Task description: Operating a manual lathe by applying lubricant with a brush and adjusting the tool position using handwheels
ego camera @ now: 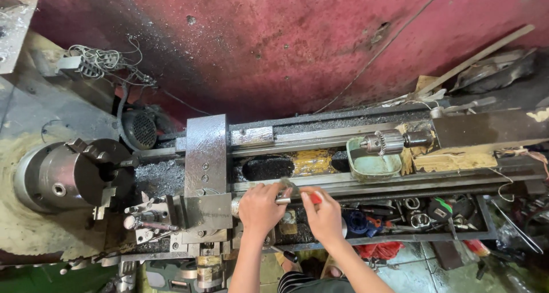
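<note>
My left hand (260, 209) and right hand (324, 213) both grip a short metal rod (284, 200) at the lathe's (320, 135) near edge; its long axis runs left-right. Beyond sit the green tray (373, 166) and drill chuck (384, 142).

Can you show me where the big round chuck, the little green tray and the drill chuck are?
Big round chuck (74, 175): head view, on its grey metal body.
Green tray (374, 167): head view, on its front inner floor.
Drill chuck (384, 141): head view, on its ribbed silver sleeve.
</note>
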